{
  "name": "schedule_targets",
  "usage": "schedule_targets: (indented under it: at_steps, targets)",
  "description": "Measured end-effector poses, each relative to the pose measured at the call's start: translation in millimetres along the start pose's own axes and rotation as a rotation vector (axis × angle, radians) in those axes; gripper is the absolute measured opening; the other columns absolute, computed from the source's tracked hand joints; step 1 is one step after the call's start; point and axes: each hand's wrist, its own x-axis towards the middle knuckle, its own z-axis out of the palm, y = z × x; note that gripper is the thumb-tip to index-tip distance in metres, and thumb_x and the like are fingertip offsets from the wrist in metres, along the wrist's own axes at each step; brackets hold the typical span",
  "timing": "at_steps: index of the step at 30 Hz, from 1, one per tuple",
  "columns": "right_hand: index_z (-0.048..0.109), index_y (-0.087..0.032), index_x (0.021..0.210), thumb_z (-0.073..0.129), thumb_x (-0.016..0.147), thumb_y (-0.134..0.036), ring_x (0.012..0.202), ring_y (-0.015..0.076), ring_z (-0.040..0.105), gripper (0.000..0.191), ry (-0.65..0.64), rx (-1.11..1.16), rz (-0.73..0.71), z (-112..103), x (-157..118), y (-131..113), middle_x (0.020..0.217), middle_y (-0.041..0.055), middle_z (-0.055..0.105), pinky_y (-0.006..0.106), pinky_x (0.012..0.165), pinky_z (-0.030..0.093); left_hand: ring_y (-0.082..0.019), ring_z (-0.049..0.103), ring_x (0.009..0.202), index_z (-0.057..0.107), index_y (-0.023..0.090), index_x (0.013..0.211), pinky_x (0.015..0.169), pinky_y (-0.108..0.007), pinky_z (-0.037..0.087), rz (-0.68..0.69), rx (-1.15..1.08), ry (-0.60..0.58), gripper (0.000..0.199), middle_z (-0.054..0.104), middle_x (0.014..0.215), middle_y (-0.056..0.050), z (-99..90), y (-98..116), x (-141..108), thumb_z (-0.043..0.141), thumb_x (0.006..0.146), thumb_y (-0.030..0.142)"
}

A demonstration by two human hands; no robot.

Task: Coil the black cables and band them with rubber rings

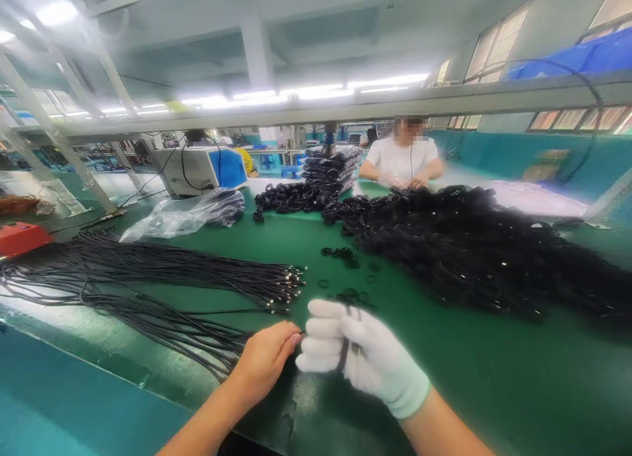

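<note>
My left hand (269,357) is bare and closed, its thumb and fingertips pinched together. A short dark cable tip shows just past them, next to the other hand's fingers. My right hand (363,351) wears a white knit glove and is curled, with a dark strand of black cable (344,354) running across its fingers under the thumb. Left of my hands lie bundles of long black cables (197,268) with metal plug ends. Small black rings (340,253) are scattered on the green table (469,377) beyond the glove.
A large heap of coiled black cables (464,245) covers the right side. Behind stand stacked bagged coils (330,170), a clear plastic bag (178,216) and a blue-and-white machine (202,170). A red device (22,239) sits far left. A person (405,156) works across the table.
</note>
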Motion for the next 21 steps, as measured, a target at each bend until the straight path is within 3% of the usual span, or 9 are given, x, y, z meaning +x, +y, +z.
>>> schedule_targets:
  at_steps: [4, 7, 10, 14, 16, 18, 21]
  targets:
    - [0.058, -0.014, 0.102, 0.071, 0.076, -0.033, 0.076, 0.0178, 0.062, 0.035, 0.157, -0.123, -0.092, -5, 4, -1, 0.085, 0.0067, 0.065, 0.044, 0.085, 0.044, -0.016, 0.057, 0.064, 0.06, 0.019, 0.077, 0.059, -0.026, 0.04, 0.113, 0.346, 0.006, 0.024, 0.063, 0.073, -0.002, 8.9, 18, -27, 0.039, 0.088, 0.016]
    - [0.058, -0.011, 0.106, 0.068, 0.079, -0.029, 0.083, 0.0192, 0.063, 0.035, 0.171, -0.219, -0.018, -12, 2, 10, 0.095, 0.0125, 0.066, 0.04, 0.084, 0.045, -0.016, 0.054, 0.061, 0.059, 0.019, 0.071, 0.061, -0.028, 0.037, 0.251, 0.419, 0.058, 0.021, 0.061, 0.069, -0.001, -0.4, 35, -29, 0.045, 0.087, 0.018]
    - [0.059, -0.008, 0.102, 0.065, 0.081, -0.029, 0.08, 0.0204, 0.063, 0.031, -0.001, -0.209, 0.156, -18, -2, 21, 0.088, 0.013, 0.065, 0.039, 0.077, 0.046, -0.014, 0.054, 0.066, 0.062, 0.019, 0.072, 0.065, -0.027, 0.038, 0.288, 0.287, 0.058, 0.013, 0.061, 0.069, 0.0, -23.2, 39, -12, 0.062, 0.081, 0.027]
    - [0.058, -0.008, 0.102, 0.071, 0.074, -0.034, 0.068, 0.0182, 0.06, 0.041, -0.133, -0.087, 0.355, -13, -5, 29, 0.074, 0.0073, 0.062, 0.04, 0.072, 0.045, -0.012, 0.057, 0.07, 0.066, 0.017, 0.073, 0.065, -0.021, 0.043, 0.153, -0.194, -0.147, 0.005, 0.063, 0.073, 0.001, -44.8, 31, 14, 0.069, 0.073, 0.02]
    - [0.057, -0.009, 0.099, 0.075, 0.07, -0.034, 0.064, 0.0154, 0.056, 0.042, -0.139, -0.033, 0.389, -7, -5, 30, 0.071, 0.0033, 0.058, 0.038, 0.07, 0.044, -0.012, 0.058, 0.07, 0.066, 0.015, 0.073, 0.065, -0.02, 0.045, 0.09, -0.393, -0.196, 0.004, 0.064, 0.073, 0.0, -41.6, 22, 20, 0.066, 0.073, 0.018]
    - [0.056, -0.012, 0.091, 0.078, 0.065, -0.031, 0.06, 0.0114, 0.049, 0.038, -0.122, 0.033, 0.364, -2, -3, 29, 0.066, -0.0018, 0.05, 0.033, 0.068, 0.041, -0.013, 0.059, 0.073, 0.067, 0.014, 0.077, 0.066, -0.021, 0.046, 0.046, -0.466, -0.169, 0.01, 0.065, 0.076, -0.001, -30.9, 11, 21, 0.059, 0.079, 0.019]
    - [0.054, -0.014, 0.084, 0.079, 0.065, -0.029, 0.06, 0.0091, 0.043, 0.035, -0.051, 0.061, 0.185, 0, 0, 23, 0.064, -0.0055, 0.04, 0.03, 0.067, 0.037, -0.014, 0.059, 0.074, 0.066, 0.015, 0.082, 0.065, -0.022, 0.045, 0.014, -0.284, -0.093, 0.022, 0.065, 0.079, -0.002, -11.5, -8, 13, 0.045, 0.086, 0.018]
